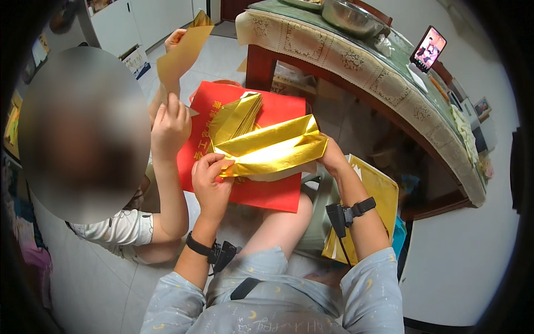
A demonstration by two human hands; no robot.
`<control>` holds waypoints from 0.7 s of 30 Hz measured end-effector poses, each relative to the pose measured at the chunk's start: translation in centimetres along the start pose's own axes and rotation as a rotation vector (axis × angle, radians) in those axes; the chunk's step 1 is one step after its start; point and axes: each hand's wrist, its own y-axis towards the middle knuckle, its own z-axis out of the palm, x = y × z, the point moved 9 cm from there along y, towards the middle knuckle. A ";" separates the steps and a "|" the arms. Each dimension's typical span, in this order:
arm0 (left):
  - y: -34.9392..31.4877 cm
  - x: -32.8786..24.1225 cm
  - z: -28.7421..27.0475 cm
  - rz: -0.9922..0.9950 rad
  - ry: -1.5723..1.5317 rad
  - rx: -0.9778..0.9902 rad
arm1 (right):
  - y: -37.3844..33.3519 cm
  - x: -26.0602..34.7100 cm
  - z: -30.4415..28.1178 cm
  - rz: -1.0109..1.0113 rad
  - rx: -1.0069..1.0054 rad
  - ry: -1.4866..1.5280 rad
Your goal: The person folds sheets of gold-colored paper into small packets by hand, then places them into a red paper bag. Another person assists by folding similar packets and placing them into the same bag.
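A folded strip of shiny gold foil paper stretches between my two hands, creased lengthwise into a boat-like trough. My left hand pinches its left end between thumb and fingers. At its other end my right hand grips the foil, the fingers mostly hidden behind it. Under the strip is a red sheet or bag with gold characters. A stack of folded gold foil pieces rests on the red surface, just beyond the strip.
At my left sits another person, whose hands hold up a gold sheet. A table with a lace-edged cloth carries a metal bowl and a propped phone. A stack of yellow sheets lies by my right forearm.
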 end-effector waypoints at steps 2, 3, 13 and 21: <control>0.1 0.7 0.7 -0.038 -0.002 0.031 | -0.2 -1.2 -0.4 0.027 -0.019 -0.021; 0.0 1.6 1.2 -0.100 -0.038 0.060 | -0.5 -1.0 -0.1 0.033 -0.020 -0.057; 2.2 2.3 3.8 -0.013 0.066 0.085 | -0.1 -2.7 -1.1 0.024 -0.036 -0.201; 2.5 4.0 7.9 -0.112 0.176 0.296 | 0.7 -5.0 -3.3 0.038 -0.045 -0.303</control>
